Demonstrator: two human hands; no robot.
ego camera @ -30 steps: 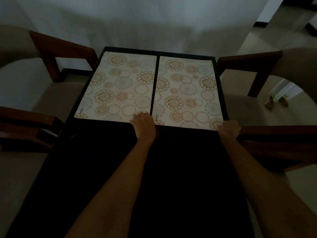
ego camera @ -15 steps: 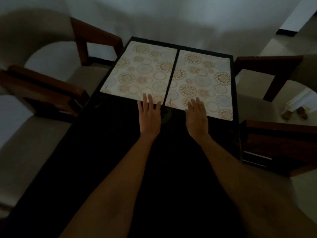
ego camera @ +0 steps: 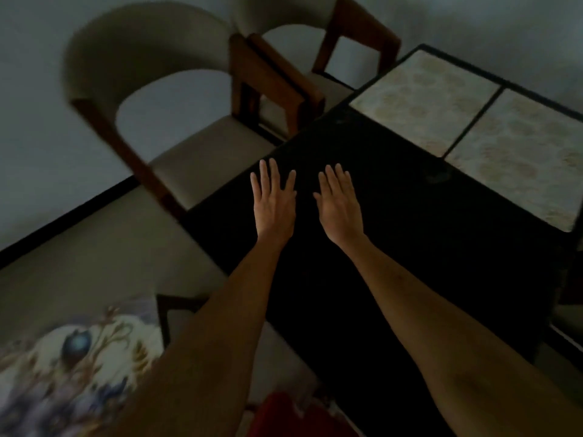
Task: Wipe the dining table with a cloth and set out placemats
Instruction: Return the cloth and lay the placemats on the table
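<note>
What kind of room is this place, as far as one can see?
Probably a home dining room: a dark rectangular dining table with two pale patterned placemats and beige cushioned wooden armchairs beside it.

A dark dining table (ego camera: 410,247) is stretching away toward the upper right, its top looking almost black in the dim light. Two pale placemats with a faint circular pattern are lying flat at its far end, the left placemat (ego camera: 422,99) and the right placemat (ego camera: 523,156) sitting side by side with a narrow dark strip of tabletop showing between them. Nearer, the left hand (ego camera: 273,203) and right hand (ego camera: 339,205) are stretching out flat over the bare dark surface, fingers straight; whether they are touching it cannot be told.
</note>
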